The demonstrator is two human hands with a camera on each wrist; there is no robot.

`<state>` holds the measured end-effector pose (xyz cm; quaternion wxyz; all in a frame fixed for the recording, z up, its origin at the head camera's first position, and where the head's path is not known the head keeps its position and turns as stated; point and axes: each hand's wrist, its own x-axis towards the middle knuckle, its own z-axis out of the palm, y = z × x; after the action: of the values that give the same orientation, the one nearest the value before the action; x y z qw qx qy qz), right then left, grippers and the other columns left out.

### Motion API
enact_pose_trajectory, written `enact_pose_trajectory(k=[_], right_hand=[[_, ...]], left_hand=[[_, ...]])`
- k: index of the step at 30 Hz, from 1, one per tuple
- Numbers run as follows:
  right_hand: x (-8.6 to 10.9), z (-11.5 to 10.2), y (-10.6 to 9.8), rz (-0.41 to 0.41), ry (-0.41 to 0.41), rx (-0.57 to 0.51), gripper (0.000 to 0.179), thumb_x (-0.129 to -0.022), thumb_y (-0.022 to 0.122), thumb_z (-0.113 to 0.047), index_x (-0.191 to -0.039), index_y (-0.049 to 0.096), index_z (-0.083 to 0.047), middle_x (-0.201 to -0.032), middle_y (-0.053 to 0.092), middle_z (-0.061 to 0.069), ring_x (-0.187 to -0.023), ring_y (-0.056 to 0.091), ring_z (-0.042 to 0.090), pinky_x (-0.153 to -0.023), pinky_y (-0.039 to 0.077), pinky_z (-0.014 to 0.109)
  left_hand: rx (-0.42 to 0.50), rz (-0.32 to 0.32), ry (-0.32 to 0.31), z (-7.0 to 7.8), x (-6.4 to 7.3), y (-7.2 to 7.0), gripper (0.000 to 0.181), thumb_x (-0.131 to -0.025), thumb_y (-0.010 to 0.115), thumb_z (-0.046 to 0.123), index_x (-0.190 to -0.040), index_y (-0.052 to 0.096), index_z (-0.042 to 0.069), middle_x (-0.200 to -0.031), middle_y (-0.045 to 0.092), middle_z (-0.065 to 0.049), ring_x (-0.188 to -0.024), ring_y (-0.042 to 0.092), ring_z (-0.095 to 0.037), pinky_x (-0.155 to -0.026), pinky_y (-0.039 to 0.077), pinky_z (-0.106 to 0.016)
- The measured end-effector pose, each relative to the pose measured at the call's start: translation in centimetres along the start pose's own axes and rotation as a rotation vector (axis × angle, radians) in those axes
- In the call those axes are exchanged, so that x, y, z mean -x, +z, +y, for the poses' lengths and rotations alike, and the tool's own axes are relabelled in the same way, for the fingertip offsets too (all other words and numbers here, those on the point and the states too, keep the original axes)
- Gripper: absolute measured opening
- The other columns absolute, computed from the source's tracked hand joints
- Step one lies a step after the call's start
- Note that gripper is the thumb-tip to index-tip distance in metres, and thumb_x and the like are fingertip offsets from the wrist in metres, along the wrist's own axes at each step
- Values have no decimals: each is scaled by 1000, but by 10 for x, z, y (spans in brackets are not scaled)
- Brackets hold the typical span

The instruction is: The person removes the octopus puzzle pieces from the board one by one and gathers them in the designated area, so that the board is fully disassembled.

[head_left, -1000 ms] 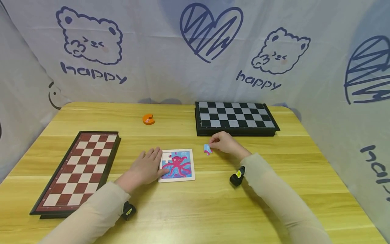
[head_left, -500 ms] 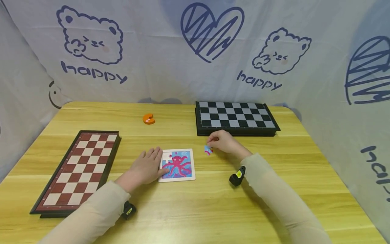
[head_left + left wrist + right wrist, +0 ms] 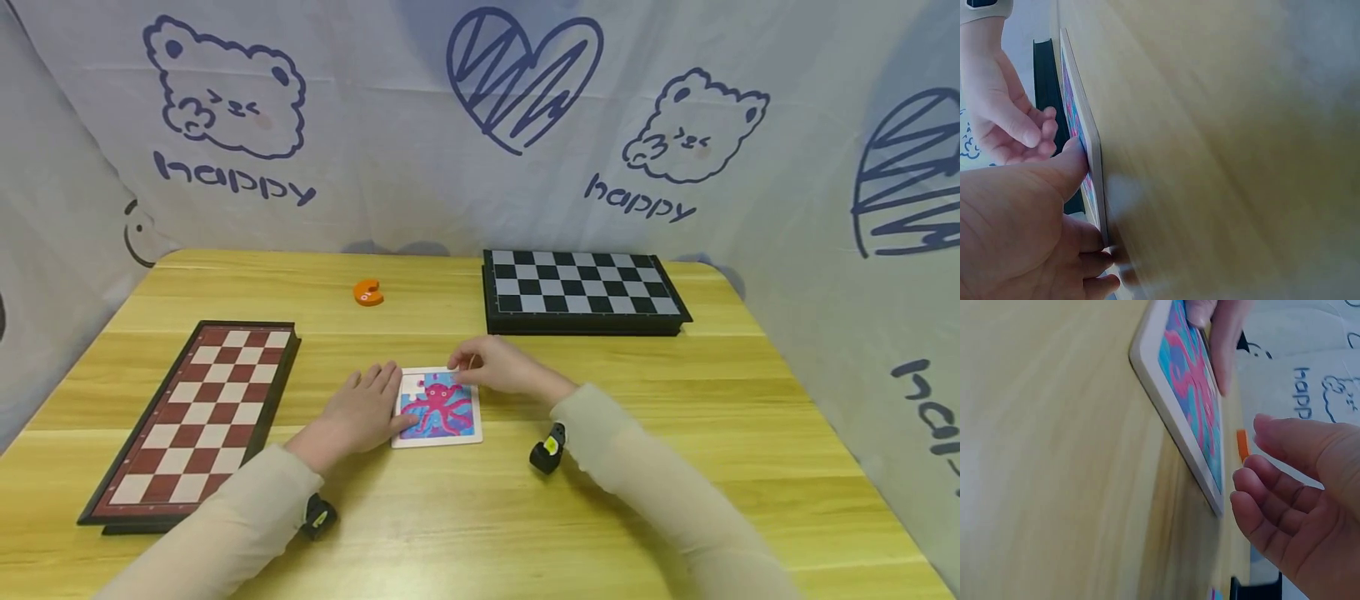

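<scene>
An octopus jigsaw puzzle (image 3: 438, 417) in a white frame lies on the table, with a pale gap at its upper left. My left hand (image 3: 360, 408) rests along the frame's left edge, thumb (image 3: 1072, 159) on the picture and fingers flat beside it. Over the puzzle's upper right corner is my right hand (image 3: 498, 365), its fingers loosely bent. In the right wrist view thumb and fingertips stand apart and nothing shows between them. A small blue and pink bit (image 3: 1215, 594), like a puzzle piece, shows at the bottom of that view; in the head view it is hidden.
A red and white checkered board (image 3: 217, 408) lies at the left. Behind my right hand stands a black and grey checkered board (image 3: 585, 283). An orange C-shaped piece (image 3: 367, 292) lies toward the back. Printed cloth (image 3: 390, 125) hangs behind the table.
The loose puzzle piece turned under my right fingers, then dropped out of the head view. My right hand has moved left to the puzzle's corner. My left hand has stayed in place.
</scene>
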<state>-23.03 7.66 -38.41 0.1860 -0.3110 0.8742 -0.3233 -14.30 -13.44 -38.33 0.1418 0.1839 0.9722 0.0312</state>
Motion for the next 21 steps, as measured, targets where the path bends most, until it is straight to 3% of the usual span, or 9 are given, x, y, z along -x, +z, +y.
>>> enact_pose_trajectory(k=[8, 21], right_hand=[[-14, -12, 13, -70, -93, 119, 17, -86, 67, -17, -102, 68, -12, -81, 57, -4, -75, 51, 12, -68, 45, 21], [-19, -22, 21, -134, -97, 311, 32, -84, 68, -24, -115, 67, -16, -85, 52, -4, -74, 48, 12, -64, 41, 21]], left_hand=[[-8, 1, 11, 0, -1, 1, 73, -95, 43, 44, -140, 24, -11, -145, 22, -26, -132, 21, -41, -106, 16, -53], [-19, -4, 11, 0, -1, 0, 73, -96, 43, 43, -139, 25, -11, -145, 23, -26, -132, 21, -41, -106, 17, -53]])
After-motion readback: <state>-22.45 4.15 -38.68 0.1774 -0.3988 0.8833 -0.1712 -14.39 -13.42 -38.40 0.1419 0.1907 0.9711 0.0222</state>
